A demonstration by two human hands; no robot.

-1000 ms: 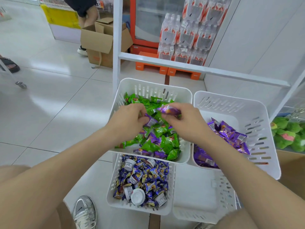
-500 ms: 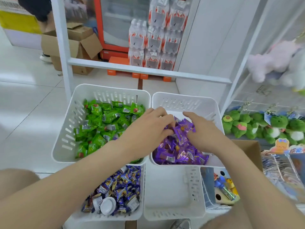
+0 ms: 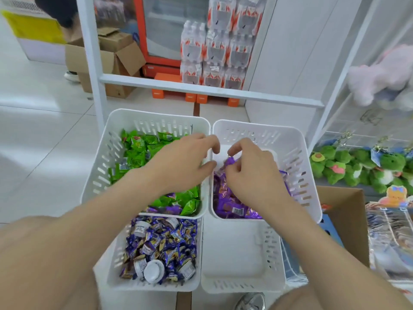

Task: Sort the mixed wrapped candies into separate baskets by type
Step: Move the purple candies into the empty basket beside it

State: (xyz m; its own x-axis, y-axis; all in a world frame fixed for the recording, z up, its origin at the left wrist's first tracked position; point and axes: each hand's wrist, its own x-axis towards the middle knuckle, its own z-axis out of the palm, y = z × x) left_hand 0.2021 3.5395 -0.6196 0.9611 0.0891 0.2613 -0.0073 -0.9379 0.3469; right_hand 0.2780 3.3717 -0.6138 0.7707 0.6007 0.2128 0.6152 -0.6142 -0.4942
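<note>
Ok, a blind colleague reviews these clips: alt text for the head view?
The right hand pinches a purple candy over the basket of purple candies; the left hand hangs, holding nothing, above the green-candy basket. A basket of blue candies sits nearer.

Shiny green candies (image 3: 138, 153) fill the far left white basket (image 3: 156, 117), with a few purple ones (image 3: 165, 209) at its near edge. The far right basket (image 3: 297, 139) holds purple candies (image 3: 228, 204), and the right hand (image 3: 252, 173) pinches one purple candy (image 3: 230, 162) over them. The near left basket (image 3: 152, 285) holds blue candies (image 3: 165, 242) and little white tubs (image 3: 154, 270).
</note>
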